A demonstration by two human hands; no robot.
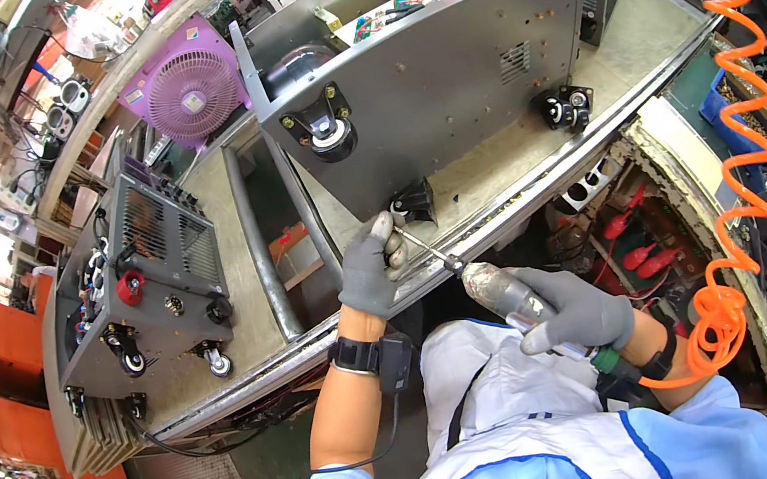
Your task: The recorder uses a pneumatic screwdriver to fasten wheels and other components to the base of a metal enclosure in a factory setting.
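My right hand (583, 308), in a grey glove, wraps around an air screwdriver (499, 293) that points up and left. An orange coiled hose (739, 119) runs to its rear end. The fingers of my gloved left hand (371, 267) are pinched together at the tip of the long bit (423, 245); whatever they hold there is too small to make out. Just beyond my left fingertips, a black foot-like part (414, 202) stands at the lower corner of a large grey metal cabinet (439, 88). One caster (325, 130) is bolted to that cabinet's near panel.
Loose casters (568, 107) lie on the bench right of the cabinet's corner. A smaller grey machine (142, 280) with casters stands left, with a purple fan (190, 84) behind. Metal rails (259, 250) cross a gap in the bench. Red-handled parts (645, 257) fill a bin at right.
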